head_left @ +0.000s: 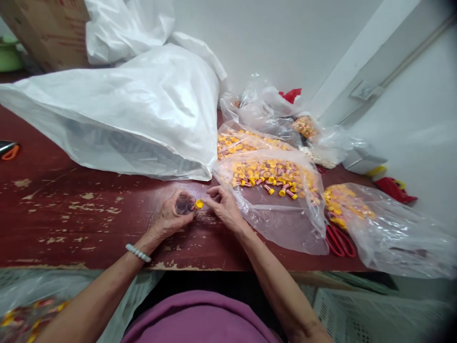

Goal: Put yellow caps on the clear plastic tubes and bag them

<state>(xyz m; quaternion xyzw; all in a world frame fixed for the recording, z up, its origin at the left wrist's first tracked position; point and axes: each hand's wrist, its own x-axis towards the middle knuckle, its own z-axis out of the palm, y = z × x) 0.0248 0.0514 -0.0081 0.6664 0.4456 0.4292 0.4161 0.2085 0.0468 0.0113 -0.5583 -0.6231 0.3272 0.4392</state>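
Note:
My left hand [169,216] is wrapped around a bundle of several clear plastic tubes [182,203], their round open ends facing up. At the right side of the bundle shows a yellow cap [199,204]. My right hand [224,207] is just right of this cap, with its fingers bent but apart and a fingertip close to or touching it. Beside my right hand lies an open clear bag [282,224] with many small yellow-capped tubes [264,171] holding reddish contents, some spilling at its mouth.
A large white sack [157,105] lies open at the back left, with clear tubes inside. Red-handled scissors [339,240] and another bag of yellow-capped pieces [350,205] are at the right. An orange-handled tool [10,152] rests far left. A crate [357,314] stands below the table edge.

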